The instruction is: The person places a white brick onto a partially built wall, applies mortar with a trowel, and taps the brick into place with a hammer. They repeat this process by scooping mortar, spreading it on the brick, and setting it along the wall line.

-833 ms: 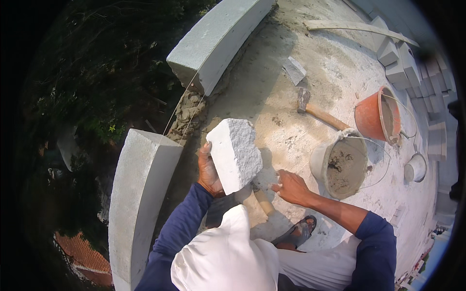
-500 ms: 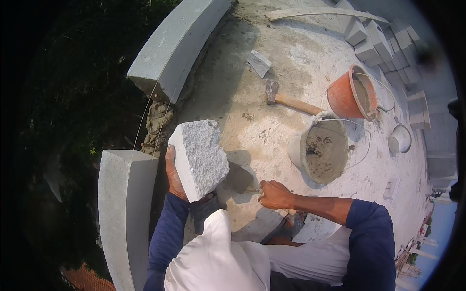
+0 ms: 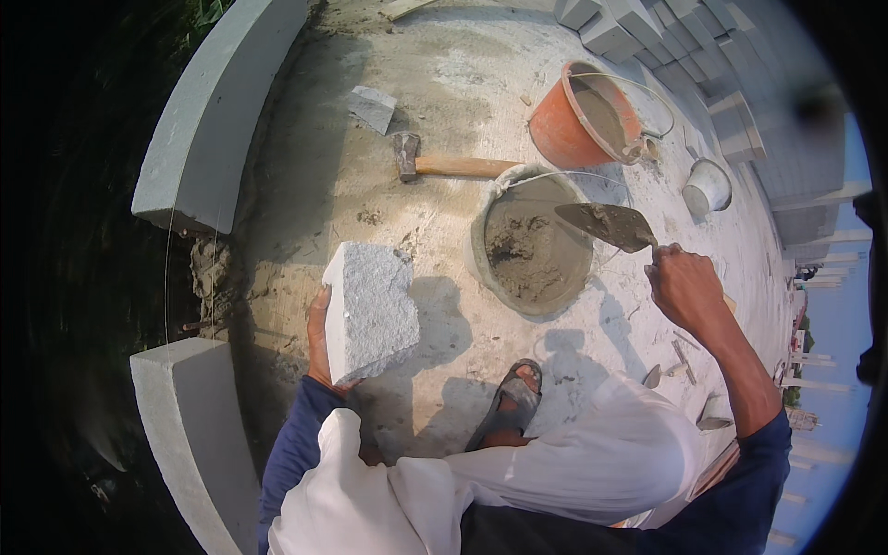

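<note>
Head view, single frame. Left hand (image 3: 321,344) grips a rough grey stone block (image 3: 368,310) from behind its left edge, fingers wrapped round the back, holding it upright just above the concrete slab (image 3: 314,185). Right hand (image 3: 683,287) is closed round the handle of a trowel (image 3: 606,225), whose blade hangs over the grey mortar bucket (image 3: 532,245) with some wet mortar on it.

Risks, as judged:
- Block is held by one hand on one edge only; it looks heavy, so it could twist out of the grip and drop toward the sandalled foot (image 3: 511,398) just below to the right.
- Mortar may slide off the tilted blade before it clears the bucket rim.
- Hammer (image 3: 444,166) lies just beyond the bucket (easy to knock when reaching).
- A thin string line runs past the gap between the two curved kerb stones (image 3: 199,139); a swing of the block could snag it.

Hard to make out: the left fingers behind the block, the trowel handle inside the fist, the contents of the small white pot (image 3: 708,185), and the fill of the orange bucket (image 3: 587,116). Everything left of the kerbs is dark.
</note>
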`<action>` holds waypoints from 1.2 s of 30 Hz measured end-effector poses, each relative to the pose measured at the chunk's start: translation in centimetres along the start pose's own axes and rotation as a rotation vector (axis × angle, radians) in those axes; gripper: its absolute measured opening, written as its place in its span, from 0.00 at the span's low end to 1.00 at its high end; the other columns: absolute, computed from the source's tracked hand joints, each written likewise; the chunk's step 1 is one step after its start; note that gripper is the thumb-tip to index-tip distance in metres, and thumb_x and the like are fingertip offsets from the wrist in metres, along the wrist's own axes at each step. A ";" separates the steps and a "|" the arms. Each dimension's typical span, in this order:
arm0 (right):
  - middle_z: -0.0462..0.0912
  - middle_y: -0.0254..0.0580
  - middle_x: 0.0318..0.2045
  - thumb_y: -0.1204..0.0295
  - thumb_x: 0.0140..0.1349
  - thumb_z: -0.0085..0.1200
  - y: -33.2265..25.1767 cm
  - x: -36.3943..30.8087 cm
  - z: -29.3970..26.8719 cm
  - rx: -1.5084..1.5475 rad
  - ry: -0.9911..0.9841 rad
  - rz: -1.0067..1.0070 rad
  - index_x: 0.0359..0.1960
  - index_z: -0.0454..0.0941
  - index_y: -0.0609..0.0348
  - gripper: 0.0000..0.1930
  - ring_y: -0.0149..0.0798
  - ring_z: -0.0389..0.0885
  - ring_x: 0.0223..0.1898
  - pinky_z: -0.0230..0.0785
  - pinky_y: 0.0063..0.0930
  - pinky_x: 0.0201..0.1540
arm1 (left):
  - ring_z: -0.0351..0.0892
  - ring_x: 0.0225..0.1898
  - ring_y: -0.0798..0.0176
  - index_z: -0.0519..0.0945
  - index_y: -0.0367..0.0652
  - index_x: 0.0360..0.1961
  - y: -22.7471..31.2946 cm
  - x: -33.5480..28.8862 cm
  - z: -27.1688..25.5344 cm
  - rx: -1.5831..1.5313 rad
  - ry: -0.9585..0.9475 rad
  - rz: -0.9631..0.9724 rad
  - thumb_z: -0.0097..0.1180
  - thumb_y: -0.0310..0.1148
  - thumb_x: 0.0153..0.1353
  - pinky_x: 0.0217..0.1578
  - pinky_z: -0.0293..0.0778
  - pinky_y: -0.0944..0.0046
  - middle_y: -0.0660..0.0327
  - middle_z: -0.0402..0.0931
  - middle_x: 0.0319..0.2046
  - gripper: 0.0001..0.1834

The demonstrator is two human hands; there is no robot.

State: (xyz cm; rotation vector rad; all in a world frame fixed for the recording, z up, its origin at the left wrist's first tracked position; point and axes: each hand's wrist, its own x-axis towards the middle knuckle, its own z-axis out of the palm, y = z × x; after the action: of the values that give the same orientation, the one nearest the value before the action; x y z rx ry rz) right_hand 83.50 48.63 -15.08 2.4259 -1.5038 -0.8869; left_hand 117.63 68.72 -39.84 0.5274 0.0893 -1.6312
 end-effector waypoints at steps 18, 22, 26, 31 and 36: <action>0.77 0.40 0.18 0.76 0.63 0.52 1.7 4.4 10.0 1.009 -0.490 -0.126 0.27 0.83 0.70 0.11 0.31 0.71 0.20 0.66 0.34 0.26 | 0.85 0.54 0.51 0.71 0.40 0.69 -0.3 1.1 1.2 -0.018 0.003 -0.270 0.58 0.53 0.68 0.58 0.81 0.48 0.47 0.80 0.58 0.36; 0.78 0.41 0.19 0.73 0.63 0.52 2.3 2.4 10.4 1.181 -0.427 -0.007 0.30 0.84 0.70 0.12 0.32 0.71 0.21 0.66 0.33 0.27 | 0.85 0.54 0.49 0.70 0.40 0.70 0.0 2.0 2.2 -0.026 0.008 -0.347 0.57 0.56 0.68 0.58 0.81 0.48 0.46 0.79 0.58 0.38; 0.79 0.42 0.22 0.67 0.58 0.51 2.7 0.0 7.6 1.105 -0.195 -0.128 0.29 0.81 0.69 0.14 0.33 0.75 0.23 0.70 0.33 0.28 | 0.83 0.56 0.46 0.67 0.39 0.72 -0.8 2.5 5.0 0.049 -0.058 -0.197 0.55 0.58 0.67 0.59 0.80 0.46 0.45 0.77 0.61 0.41; 0.83 0.45 0.26 0.71 0.62 0.51 0.5 -3.2 4.0 1.550 -0.156 -0.148 0.38 0.82 0.72 0.13 0.35 0.82 0.26 0.76 0.30 0.30 | 0.80 0.60 0.45 0.64 0.37 0.72 -1.3 4.2 9.1 0.064 -0.146 -0.045 0.54 0.57 0.64 0.61 0.78 0.46 0.43 0.72 0.65 0.44; 0.84 0.44 0.31 0.76 0.69 0.50 -3.6 -5.1 1.2 1.787 -0.127 -0.232 0.43 0.81 0.75 0.11 0.32 0.86 0.30 0.81 0.26 0.31 | 0.82 0.56 0.48 0.68 0.35 0.68 -1.4 6.7 11.8 0.251 -0.075 0.244 0.57 0.57 0.60 0.58 0.78 0.48 0.46 0.77 0.58 0.43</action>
State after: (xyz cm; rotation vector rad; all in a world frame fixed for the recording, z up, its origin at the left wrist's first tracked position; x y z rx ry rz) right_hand 83.93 54.97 -15.51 3.5004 -2.7253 0.9088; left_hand 112.70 58.52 -32.26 0.6420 -0.2307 -1.4277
